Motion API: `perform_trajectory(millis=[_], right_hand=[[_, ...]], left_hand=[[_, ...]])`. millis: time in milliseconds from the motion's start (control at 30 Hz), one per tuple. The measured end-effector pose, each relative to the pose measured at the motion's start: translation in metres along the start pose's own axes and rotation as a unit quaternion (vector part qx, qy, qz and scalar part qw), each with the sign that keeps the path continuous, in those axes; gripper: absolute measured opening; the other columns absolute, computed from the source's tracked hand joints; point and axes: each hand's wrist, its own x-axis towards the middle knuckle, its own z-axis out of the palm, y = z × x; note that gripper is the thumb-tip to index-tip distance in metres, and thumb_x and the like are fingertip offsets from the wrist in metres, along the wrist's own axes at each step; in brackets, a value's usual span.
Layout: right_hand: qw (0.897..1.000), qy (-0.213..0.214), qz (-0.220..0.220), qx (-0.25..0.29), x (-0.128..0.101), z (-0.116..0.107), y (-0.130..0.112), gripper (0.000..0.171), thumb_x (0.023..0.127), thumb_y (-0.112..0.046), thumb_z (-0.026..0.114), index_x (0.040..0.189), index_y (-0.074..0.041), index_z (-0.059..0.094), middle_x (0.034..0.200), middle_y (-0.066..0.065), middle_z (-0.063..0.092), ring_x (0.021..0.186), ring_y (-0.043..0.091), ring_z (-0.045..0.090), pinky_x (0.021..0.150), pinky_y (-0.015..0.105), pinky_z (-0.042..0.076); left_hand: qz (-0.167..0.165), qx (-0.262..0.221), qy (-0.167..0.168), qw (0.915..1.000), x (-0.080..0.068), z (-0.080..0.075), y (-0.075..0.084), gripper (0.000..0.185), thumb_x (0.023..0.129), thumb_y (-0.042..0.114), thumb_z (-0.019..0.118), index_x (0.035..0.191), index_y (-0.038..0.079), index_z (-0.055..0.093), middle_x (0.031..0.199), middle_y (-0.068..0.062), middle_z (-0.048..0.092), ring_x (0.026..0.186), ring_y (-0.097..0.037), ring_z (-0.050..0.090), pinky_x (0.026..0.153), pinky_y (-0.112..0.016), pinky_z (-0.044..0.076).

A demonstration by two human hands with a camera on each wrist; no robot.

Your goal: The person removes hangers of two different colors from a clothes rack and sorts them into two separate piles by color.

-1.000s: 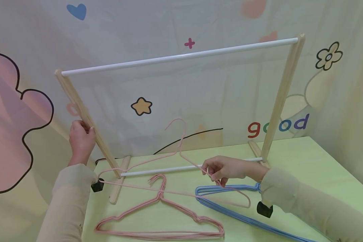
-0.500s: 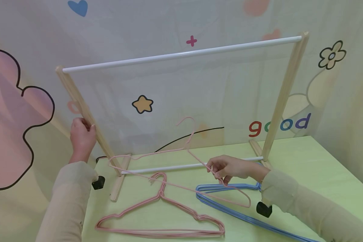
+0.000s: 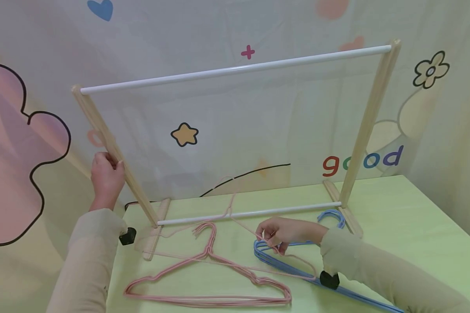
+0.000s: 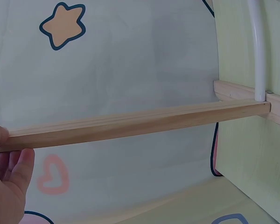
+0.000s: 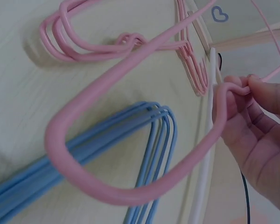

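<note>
My left hand (image 3: 111, 167) grips the left wooden post (image 3: 113, 152) of a tabletop clothes rack, thumb and fingers curled around it; the left wrist view shows the same post (image 4: 130, 123) running out from my palm. My right hand (image 3: 268, 237) pinches a single pink wire hanger (image 5: 130, 65) at its shoulder bend, low over the table in front of the rack's lower white bar (image 3: 250, 214). The hanger is motion-blurred in the head view. Just under it lie a stack of blue hangers (image 3: 290, 265) and a pile of pink hangers (image 3: 207, 278).
The rack's white top rail (image 3: 235, 69) carries nothing, and its right post (image 3: 370, 121) stands near the table's back right. The green table (image 3: 407, 226) ends at a printed curtain (image 3: 219, 130) behind and drops off at the left beside the rack's foot (image 3: 156, 234).
My right hand has dropped toward the table and come slightly left, lowering the pink hanger; its hook has sunk from above the lower bar. The left hand stays on the post.
</note>
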Motion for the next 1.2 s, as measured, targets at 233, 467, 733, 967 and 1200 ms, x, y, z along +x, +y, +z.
perform_trajectory(millis=[233, 467, 733, 967, 1200], right_hand=[[0.999, -0.035, 0.007, 0.02, 0.015, 0.017, -0.002, 0.016, 0.085, 0.007, 0.045, 0.094, -0.003, 0.052, 0.066, 0.002, 0.045, 0.048, 0.013, 0.045, 0.043, 0.026, 0.042], [0.997, -0.065, 0.027, 0.022, 0.03, 0.035, 0.001, 0.019, 0.085, 0.007, 0.045, 0.103, 0.007, 0.05, 0.064, 0.0, 0.043, 0.045, 0.012, 0.043, 0.042, 0.025, 0.041], [0.996, -0.079, 0.034, 0.018, 0.04, 0.047, 0.002, 0.021, 0.083, 0.01, 0.042, 0.103, 0.007, 0.05, 0.064, 0.001, 0.046, 0.045, 0.01, 0.048, 0.042, 0.023, 0.042], [0.994, -0.094, 0.044, 0.027, 0.049, 0.054, 0.009, 0.025, 0.083, 0.007, 0.043, 0.107, 0.007, 0.049, 0.065, 0.002, 0.047, 0.047, 0.011, 0.048, 0.043, 0.022, 0.042], [0.993, -0.085, 0.061, 0.047, 0.053, 0.058, 0.013, 0.022, 0.083, 0.008, 0.043, 0.104, 0.006, 0.051, 0.064, 0.003, 0.047, 0.045, 0.011, 0.048, 0.041, 0.021, 0.041]], left_hand=[[0.005, -0.004, 0.006, 1.0, 0.0, 0.0, 0.0, 0.029, 0.087, 0.012, 0.046, 0.108, -0.006, 0.039, 0.1, -0.021, 0.044, 0.09, -0.035, 0.044, 0.079, -0.042, 0.035], [0.007, -0.004, 0.007, 0.9999, -0.001, 0.0, 0.001, 0.028, 0.087, 0.012, 0.046, 0.108, -0.006, 0.039, 0.099, -0.021, 0.044, 0.089, -0.035, 0.044, 0.077, -0.042, 0.034], [0.003, -0.006, 0.009, 0.9999, 0.0, 0.0, 0.0, 0.028, 0.087, 0.012, 0.046, 0.107, -0.005, 0.039, 0.098, -0.02, 0.045, 0.089, -0.034, 0.044, 0.077, -0.041, 0.035], [0.003, -0.005, 0.01, 0.9999, 0.0, 0.0, 0.001, 0.028, 0.087, 0.013, 0.046, 0.108, -0.005, 0.039, 0.099, -0.02, 0.045, 0.089, -0.034, 0.044, 0.077, -0.04, 0.035], [-0.001, -0.005, 0.006, 1.0, -0.001, 0.0, 0.001, 0.028, 0.087, 0.013, 0.045, 0.108, -0.005, 0.039, 0.1, -0.021, 0.044, 0.089, -0.034, 0.044, 0.077, -0.041, 0.035]])
